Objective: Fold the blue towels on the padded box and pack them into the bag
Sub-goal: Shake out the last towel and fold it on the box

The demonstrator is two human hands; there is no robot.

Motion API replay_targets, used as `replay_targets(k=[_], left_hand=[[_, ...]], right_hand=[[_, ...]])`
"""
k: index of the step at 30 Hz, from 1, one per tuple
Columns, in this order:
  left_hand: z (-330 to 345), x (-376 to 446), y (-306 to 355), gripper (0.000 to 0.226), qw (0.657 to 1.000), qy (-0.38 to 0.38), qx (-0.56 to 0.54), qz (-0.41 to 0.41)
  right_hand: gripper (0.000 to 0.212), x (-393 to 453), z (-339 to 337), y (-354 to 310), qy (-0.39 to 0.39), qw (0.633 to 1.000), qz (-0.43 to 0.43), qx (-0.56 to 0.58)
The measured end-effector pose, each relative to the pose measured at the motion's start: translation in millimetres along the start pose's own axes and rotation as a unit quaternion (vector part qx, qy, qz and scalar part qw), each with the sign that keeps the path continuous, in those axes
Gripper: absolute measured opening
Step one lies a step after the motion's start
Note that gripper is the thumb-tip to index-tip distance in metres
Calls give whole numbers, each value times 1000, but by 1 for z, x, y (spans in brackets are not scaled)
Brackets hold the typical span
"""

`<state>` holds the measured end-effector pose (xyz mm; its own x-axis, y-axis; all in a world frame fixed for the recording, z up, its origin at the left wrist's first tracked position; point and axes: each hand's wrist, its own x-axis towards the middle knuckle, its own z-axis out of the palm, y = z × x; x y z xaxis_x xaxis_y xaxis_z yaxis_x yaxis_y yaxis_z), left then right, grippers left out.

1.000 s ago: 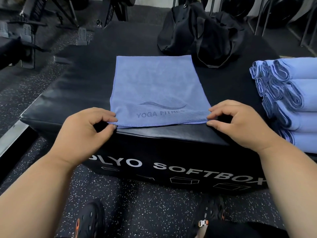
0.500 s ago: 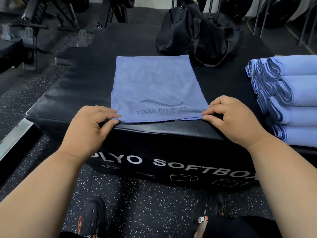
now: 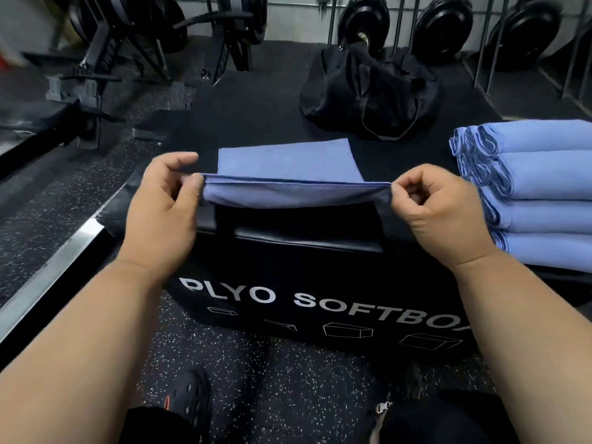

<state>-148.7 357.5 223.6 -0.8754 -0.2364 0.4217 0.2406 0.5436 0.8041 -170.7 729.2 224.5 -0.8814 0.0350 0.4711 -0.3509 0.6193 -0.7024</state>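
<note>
Both hands, left and right, pinch 1 towel's near edge (lifted); 1 bag behind.

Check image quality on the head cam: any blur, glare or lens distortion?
Head view: motion smear in the upper-left corner; hands, towel and the padded box lettering sharp. Wide-angle bowing curves the box and floor strip. Soft sheen on the box's near edge, no blown-out glare; bag dark, little detail.
</note>
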Motion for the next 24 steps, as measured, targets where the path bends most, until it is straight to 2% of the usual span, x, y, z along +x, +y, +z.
replay_targets(k=[3, 6, 9, 14, 18, 20, 24], left_hand=[[-31, -4, 31, 24, 999, 1, -29, 18], [-64, -11, 64, 21, 999, -1, -8, 33], [-99, -23, 94, 20, 999, -23, 4, 46], [-142, -58, 133, 14, 984, -34, 145, 95], [-167, -79, 153, 38, 958, -88, 236, 141], [-173, -86, 163, 45, 952, -103, 239, 160], [-171, -99, 184, 44, 975, -97, 166, 112]], right_hand=[[17, -7, -14, -29, 14, 997, 2, 75], [27, -18, -32, -57, -16, 997, -19, 79], [30, -32, -56, -86, -39, 997, -58, 41], [24, -47, -98, -135, -63, 989, -116, -71], [20, -50, -132, -164, -53, 969, -191, -145], [29, -53, -148, -176, -60, 967, -201, -148], [33, -63, -171, -188, -79, 961, -189, -185]])
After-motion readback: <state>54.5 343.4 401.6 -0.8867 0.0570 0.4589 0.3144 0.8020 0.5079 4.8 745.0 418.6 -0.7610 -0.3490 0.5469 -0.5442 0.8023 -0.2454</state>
